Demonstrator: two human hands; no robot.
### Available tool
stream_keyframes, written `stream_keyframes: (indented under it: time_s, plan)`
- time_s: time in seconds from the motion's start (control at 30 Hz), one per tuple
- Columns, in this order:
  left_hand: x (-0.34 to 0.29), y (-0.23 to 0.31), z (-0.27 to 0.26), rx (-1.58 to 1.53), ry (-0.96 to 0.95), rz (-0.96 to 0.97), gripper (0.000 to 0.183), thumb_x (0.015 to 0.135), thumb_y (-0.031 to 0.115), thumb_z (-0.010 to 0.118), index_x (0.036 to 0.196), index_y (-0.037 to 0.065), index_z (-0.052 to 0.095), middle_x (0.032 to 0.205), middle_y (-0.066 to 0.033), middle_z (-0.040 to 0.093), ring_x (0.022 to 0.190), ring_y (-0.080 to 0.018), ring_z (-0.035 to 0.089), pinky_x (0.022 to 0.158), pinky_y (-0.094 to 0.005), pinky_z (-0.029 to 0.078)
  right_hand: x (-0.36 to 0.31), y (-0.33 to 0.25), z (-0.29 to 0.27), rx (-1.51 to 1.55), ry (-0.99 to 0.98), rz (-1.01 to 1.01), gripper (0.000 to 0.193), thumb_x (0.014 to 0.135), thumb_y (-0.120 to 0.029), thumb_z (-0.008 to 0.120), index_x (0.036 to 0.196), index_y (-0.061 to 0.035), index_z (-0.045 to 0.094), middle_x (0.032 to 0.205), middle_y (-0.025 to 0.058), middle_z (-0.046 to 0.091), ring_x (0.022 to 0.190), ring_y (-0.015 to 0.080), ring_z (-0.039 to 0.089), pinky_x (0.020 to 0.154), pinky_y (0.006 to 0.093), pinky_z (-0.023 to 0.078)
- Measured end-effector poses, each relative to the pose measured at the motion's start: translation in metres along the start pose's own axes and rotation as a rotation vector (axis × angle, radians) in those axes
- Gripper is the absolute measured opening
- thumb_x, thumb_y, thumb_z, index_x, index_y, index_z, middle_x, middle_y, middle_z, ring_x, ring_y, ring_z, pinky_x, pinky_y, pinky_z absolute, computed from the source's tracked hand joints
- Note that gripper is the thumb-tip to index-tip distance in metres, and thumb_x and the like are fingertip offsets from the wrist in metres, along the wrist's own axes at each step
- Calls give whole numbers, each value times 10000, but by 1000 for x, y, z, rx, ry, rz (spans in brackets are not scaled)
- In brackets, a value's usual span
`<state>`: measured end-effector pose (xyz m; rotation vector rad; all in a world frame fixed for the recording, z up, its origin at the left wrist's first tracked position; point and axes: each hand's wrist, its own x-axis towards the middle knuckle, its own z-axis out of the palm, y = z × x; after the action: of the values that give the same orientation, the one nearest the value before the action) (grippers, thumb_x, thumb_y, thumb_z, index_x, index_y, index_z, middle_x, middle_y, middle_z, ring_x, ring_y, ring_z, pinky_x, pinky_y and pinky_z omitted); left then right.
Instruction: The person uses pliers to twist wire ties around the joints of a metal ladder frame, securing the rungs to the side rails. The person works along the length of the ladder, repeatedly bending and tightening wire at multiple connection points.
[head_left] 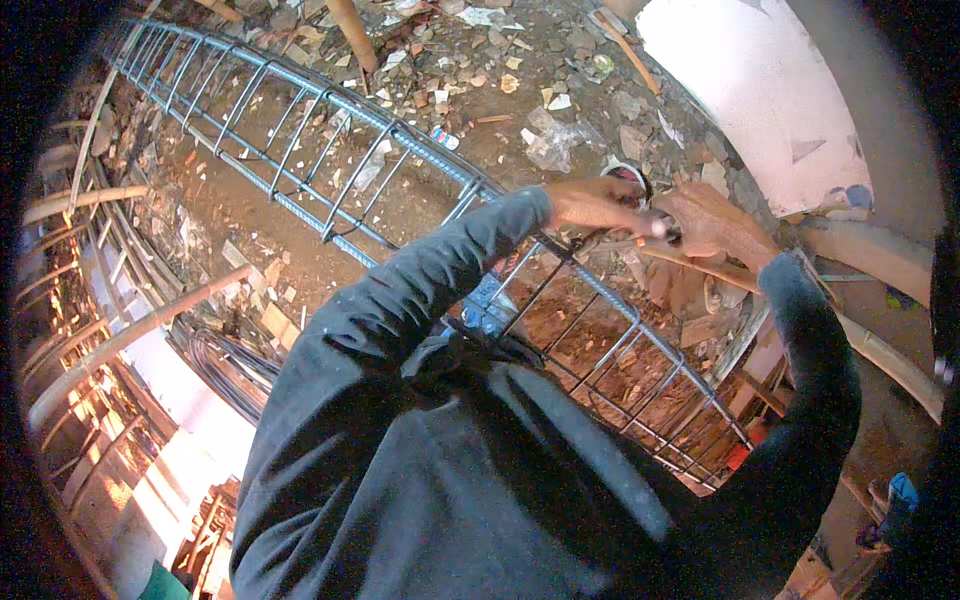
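Note:
My two hands meet just beyond the rebar cage (590, 280), a long frame of steel bars and square stirrups that runs from far left to near right past my body. My left hand (600, 205) reaches across the cage with its fingers closed and slightly blurred. Opposite it, my right hand (715, 228) is bent inward, fingers curled, its tips almost touching the left fingertips. Something small and dark lies between the fingertips, too hidden to name. Right behind the left hand shows a round object (628, 176) with a pale rim and reddish inside.
A bamboo pole (700, 263) passes beneath my hands. Broken tile and rubble cover the ground beyond. A large white panel (760, 95) leans at far right. Bamboo poles (140, 340) and a dark coil (230, 365) lie to the left. A bamboo post (352, 35) stands at the back.

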<state>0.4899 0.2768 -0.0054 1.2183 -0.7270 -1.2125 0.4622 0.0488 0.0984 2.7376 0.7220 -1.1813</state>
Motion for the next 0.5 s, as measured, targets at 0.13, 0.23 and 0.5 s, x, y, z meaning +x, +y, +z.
stream_keyframes:
  time_s: [0.13, 0.23, 0.5]
  plan:
    - [24, 2, 30, 320, 8, 193, 623, 673, 560, 894, 925, 28, 690, 868, -69, 684, 782, -182, 606, 680, -386, 505, 1, 0, -10, 55, -264, 101, 772, 729, -438, 801, 1308, 42, 628, 1189, 269, 679, 1131, 405, 644, 955, 494, 521]
    - [43, -4, 49, 530, 85, -23, 543, 631, 469, 931, 761, 10, 672, 749, -121, 687, 686, -239, 654, 656, -435, 535, 10, -5, -26, 83, -453, 274, 725, 694, -351, 819, 1288, 27, 646, 1185, 244, 691, 1099, 397, 660, 912, 475, 536]
    - [61, -33, 51, 557, 358, -2, 529, 706, 434, 890, 729, -60, 703, 717, -207, 700, 674, -356, 713, 652, -456, 577, 24, -17, -46, -61, -414, 295, 758, 660, -395, 878, 1282, -27, 650, 1175, 163, 701, 1113, 376, 650, 974, 440, 521]
